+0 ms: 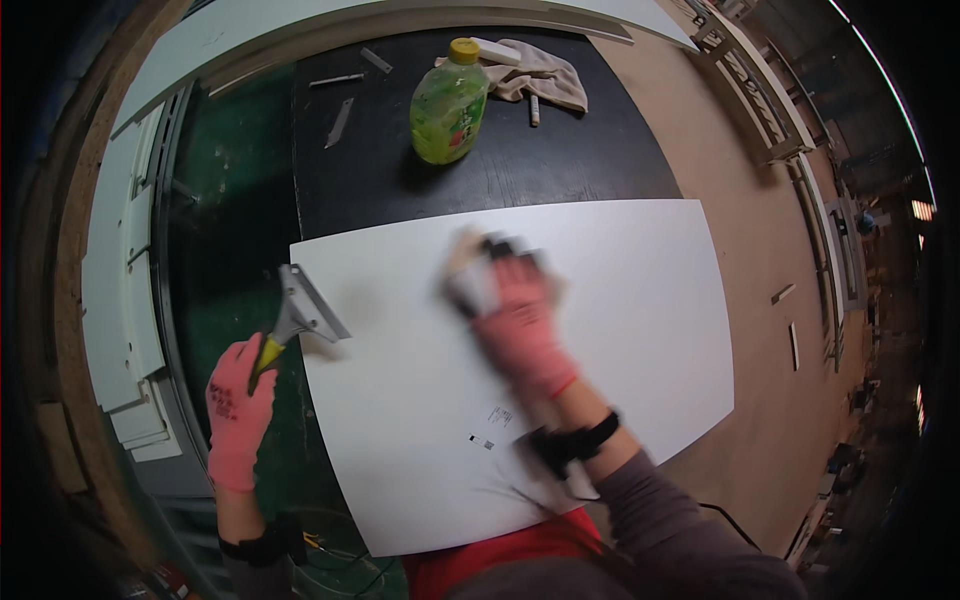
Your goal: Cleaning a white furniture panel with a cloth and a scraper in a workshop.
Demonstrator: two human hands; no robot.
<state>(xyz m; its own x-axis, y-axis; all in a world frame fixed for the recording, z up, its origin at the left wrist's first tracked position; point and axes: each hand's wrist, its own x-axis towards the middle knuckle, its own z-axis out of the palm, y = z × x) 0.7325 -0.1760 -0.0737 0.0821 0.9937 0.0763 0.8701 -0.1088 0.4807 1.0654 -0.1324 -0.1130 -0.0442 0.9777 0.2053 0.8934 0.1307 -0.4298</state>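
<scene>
Panel (pixel 640 320) in front, tabletop (pixel 360 195) behind. R hand (pixel 520 315) on panel's upper-mid area, cloth (pixel 463 252) under it. L hand (pixel 240 410) off panel's L edge w/ scraper (pixel 299 304) in it, head over that edge nr far corner. On tabletop: bottle (pixel 448 115) approx. ctr., rag (pixel 555 80) behind-R, thin strip (pixel 339 122) + rod (pixel 336 80) L. Floor R: 2 sticks (pixel 795 347).

The left hand (pixel 240 408) is gloved in pink with dark printing (pixel 222 401), the right hand (pixel 522 322) in pink, the scraper (pixel 293 312) is grey with a yellow and black handle (pixel 267 355), the board (pixel 640 310) white with small black marks (pixel 482 441), the desk (pixel 360 190) black, the bottle (pixel 448 120) green under a yellow cap (pixel 464 51), and the cloth (pixel 550 76) beige.
</scene>
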